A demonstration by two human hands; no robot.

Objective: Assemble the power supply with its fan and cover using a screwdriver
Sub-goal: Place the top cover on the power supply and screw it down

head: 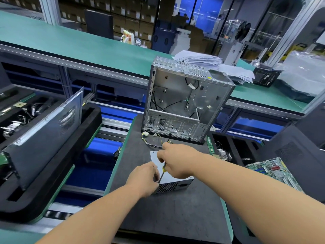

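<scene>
A silver power supply box lies on the dark mat, its mesh fan grille facing me. Its cable bundle with white plugs trails away toward the case. My right hand grips a screwdriver with a yellow and black handle; the shaft slants down to the box's top near-left corner. My left hand grips the left end of the box right beside the screwdriver tip. Both hands hide much of the cover.
An open, bare metal computer case stands upright behind the box on the mat. A green motherboard lies at the right. A black foam tray with a side panel sits at the left. A paper stack rests on the far green bench.
</scene>
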